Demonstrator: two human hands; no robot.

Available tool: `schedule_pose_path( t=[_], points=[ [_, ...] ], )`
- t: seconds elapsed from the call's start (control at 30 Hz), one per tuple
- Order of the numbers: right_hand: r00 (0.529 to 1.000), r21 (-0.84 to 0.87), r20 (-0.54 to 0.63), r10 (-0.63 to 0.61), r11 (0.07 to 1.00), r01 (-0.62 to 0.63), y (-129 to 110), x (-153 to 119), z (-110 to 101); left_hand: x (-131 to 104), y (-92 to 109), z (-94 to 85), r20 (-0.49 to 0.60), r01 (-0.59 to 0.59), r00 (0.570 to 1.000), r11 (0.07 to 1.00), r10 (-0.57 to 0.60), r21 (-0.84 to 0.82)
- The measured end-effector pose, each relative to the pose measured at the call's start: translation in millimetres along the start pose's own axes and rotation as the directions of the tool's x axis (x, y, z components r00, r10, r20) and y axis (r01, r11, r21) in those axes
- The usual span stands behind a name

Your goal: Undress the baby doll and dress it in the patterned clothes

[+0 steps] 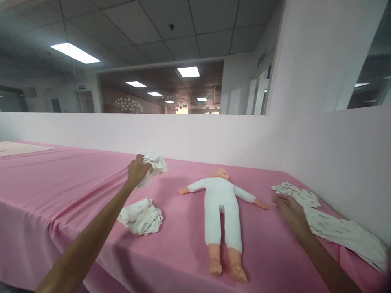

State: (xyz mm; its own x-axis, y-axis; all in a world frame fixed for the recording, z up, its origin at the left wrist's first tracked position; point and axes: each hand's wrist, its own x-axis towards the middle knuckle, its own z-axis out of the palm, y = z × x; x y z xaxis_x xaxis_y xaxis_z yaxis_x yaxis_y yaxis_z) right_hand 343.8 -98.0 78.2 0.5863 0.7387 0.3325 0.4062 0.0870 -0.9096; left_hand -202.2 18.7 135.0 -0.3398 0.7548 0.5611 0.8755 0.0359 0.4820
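A white wall with wide windows [161, 93] runs behind a table [180, 244] draped in pink cloth, its near edge falling away at the lower left of the frame. At the far left, a flat pale sheet [21, 148] lies on it.

Left of centre, the left hand [139, 170] is raised, its fingers closed on a crumpled white cloth [155, 162]. The cloth bulges out to the right of the fingers, and a fold hangs beneath them; being bunched, it shows no clear long axis. Below that hand, well clear of the fingers, a loosely bundled patterned cloth [142, 217] rests on the table, wider than it is tall.

Right of centre, between the two hands, lies a doll [222, 211] in a white body. Its long axis runs nearly straight up the frame, head away and feet toward the bottom edge, arms spread to either side. Neither hand is on it.

The right hand [290, 213] is just beyond the doll's right-hand arm in the frame, fingers extended toward the upper left and close together, nothing visible in them. Behind and beside it, patterned clothes [345, 230] stretch from mid-right toward the lower right corner; whether the fingers touch them I cannot tell.
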Motion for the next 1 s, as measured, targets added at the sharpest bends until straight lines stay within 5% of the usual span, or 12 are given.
schedule_pose_path(
  t=[0.13,0.2,0.27,0.33,0.47,0.53,0.6,0.63,0.73,0.83,0.93,1.0],
  points=[
    [0.896,0.172,0.356,-0.264,0.961,0.215,-96,-68,49,-62,96,-18.3,-0.097,-0.309,0.95,0.941,0.298,-0.14],
    [0.821,0.223,0.443,-0.361,0.931,0.289,-130,-99,66,-106,133,-20.5,-0.101,-0.488,0.873,0.845,0.478,-0.218],
    [0.76,0.277,0.496,-0.419,0.906,0.319,-150,-119,72,-146,153,-21.2,-0.142,-0.658,0.749,0.7,0.648,-0.276],
    [0.758,0.309,0.513,-0.403,0.91,0.275,-157,-129,69,-172,160,-24.8,-0.187,-0.688,0.714,0.624,0.675,-0.37],
    [0.785,0.339,0.537,-0.308,0.931,0.133,-158,-132,49,-181,154,-46.7,0.085,-0.35,0.793,0.566,0.603,-0.747],
    [0.768,0.356,0.556,-0.317,0.926,0.124,-161,-134,41,-174,152,-59.0,0.298,-0.073,0.669,0.459,0.681,-0.886],
    [0.734,0.346,0.581,-0.352,0.923,0.169,-166,-140,36,-168,152,-67.3,0.401,0.156,0.502,0.376,0.766,-0.913],
    [0.703,0.335,0.599,-0.383,0.918,0.215,-169,-146,34,-166,153,-69.6,0.432,0.236,0.461,0.362,0.776,-0.902],
    [0.549,0.29,0.69,-0.471,0.876,0.386,-175,-165,31,-167,158,-71.8,0.529,0.347,0.527,0.4,0.665,-0.848],
    [0.443,0.227,0.763,-0.471,0.836,0.499,-175,-181,27,-170,161,-72.6,0.547,0.306,0.604,0.465,0.58,-0.831],
    [0.466,0.204,0.755,-0.462,0.84,0.504,-170,-183,27,-171,159,-74.3,0.465,0.152,0.661,0.502,0.589,-0.851],
    [0.582,0.171,0.686,-0.437,0.874,0.454,-164,-177,30,-171,157,-75.2,0.401,0.058,0.707,0.517,0.583,-0.854]
  ],
)
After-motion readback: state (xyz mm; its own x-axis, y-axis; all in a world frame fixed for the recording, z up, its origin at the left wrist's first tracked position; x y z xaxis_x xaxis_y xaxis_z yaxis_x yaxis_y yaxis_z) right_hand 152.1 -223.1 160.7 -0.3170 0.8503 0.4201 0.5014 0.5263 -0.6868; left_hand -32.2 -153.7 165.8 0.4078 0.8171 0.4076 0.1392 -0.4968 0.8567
